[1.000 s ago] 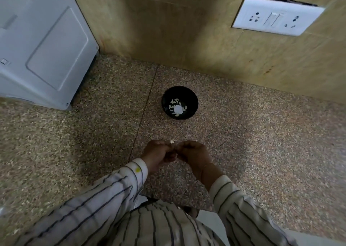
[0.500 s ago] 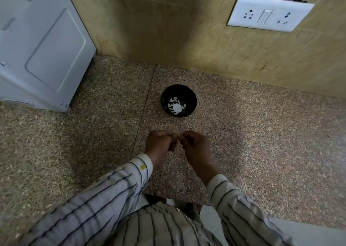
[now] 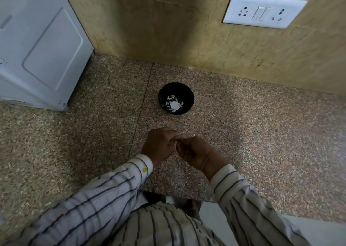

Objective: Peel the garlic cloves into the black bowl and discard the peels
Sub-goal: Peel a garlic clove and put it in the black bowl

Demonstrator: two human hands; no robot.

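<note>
Speckled granite desk point(image 3: 262, 133), black bowl point(image 3: 189, 95) near the wall with peeled garlic cloves point(image 3: 173, 103) inside. Left hand point(image 3: 159, 145) and right hand point(image 3: 194, 151) touch, fingers curled together on something too small to identify.

Home kitchen: granite counter point(image 3: 262, 133), wall socket point(image 3: 262, 11), white appliance point(image 3: 37, 49).

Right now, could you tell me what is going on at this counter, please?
A person in a striped shirt holds both hands together above the speckled counter, the left hand and right hand curled with fingertips meeting around something small; it is too hidden to identify, presumably a garlic clove being peeled. Beyond the hands, apart from them, sits the black bowl with several peeled cloves already in it.
</note>
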